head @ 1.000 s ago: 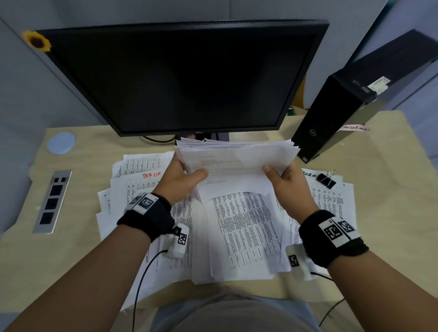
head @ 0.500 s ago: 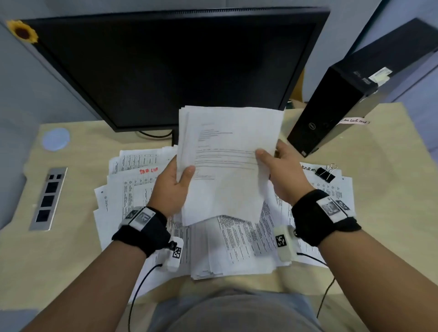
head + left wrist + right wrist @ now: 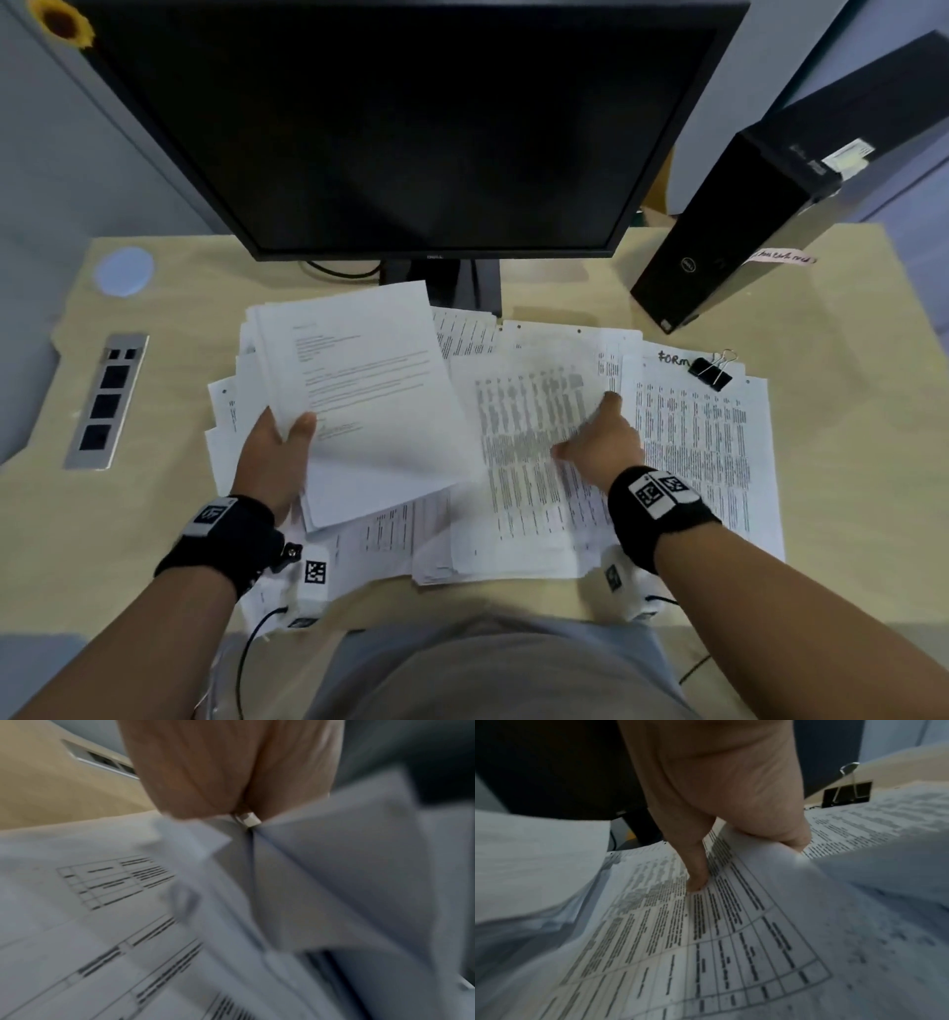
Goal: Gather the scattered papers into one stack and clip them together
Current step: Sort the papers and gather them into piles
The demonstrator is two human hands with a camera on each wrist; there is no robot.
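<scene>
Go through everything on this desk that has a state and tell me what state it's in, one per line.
Monitor: screen dark.
Held stack: lifted, tilted, in the left hand grip.
Table sheet: edge pinched by the right hand, lifting.
Loose papers: spread flat, ungathered.
Binder clip: lying on the papers, clipping nothing.
Desktop computer: upright, on or off not visible.

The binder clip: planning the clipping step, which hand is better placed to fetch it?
Probably the right hand. It lies on the loose sheets, nearer the binder clip at the far right, while the left hand already grips the gathered stack.
</scene>
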